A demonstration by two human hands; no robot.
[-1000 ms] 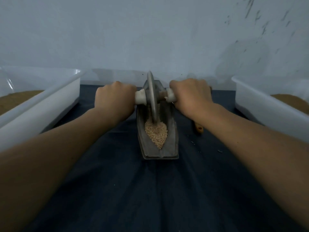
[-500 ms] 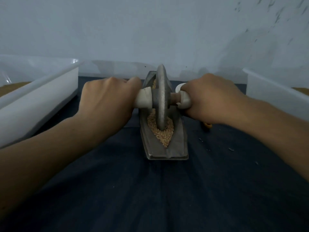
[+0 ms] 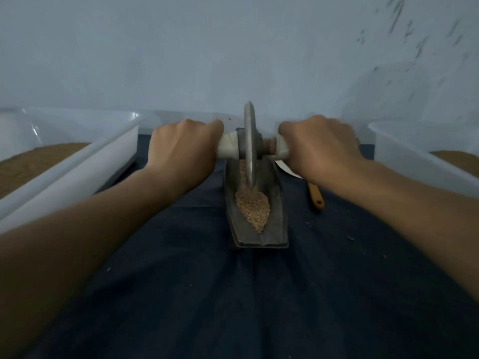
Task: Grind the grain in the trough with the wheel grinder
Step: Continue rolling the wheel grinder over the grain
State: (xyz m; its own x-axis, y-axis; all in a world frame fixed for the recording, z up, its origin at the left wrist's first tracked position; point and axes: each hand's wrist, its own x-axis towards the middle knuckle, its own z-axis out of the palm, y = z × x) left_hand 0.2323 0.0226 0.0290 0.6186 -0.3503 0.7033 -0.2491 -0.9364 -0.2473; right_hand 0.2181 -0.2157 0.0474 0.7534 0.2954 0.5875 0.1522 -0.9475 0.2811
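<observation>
Head view, flat metal wheel (image 3: pixel 249 146), gritty grain (image 3: pixel 252 209)

My left grip (image 3: pixel 181 149) and right grip (image 3: pixel 321 149) hide the handle (image 3: pixel 228 150) ends. The spoon (image 3: pixel 316 196) goes under my right grip. Left tub (image 3: pixel 77 164) and right tub (image 3: pixel 414 161) get cut off.

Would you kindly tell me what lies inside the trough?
Tan grain heaped toward the near end, and the grinder wheel standing in it. Whatever lies beneath the wheel is covered.
</observation>
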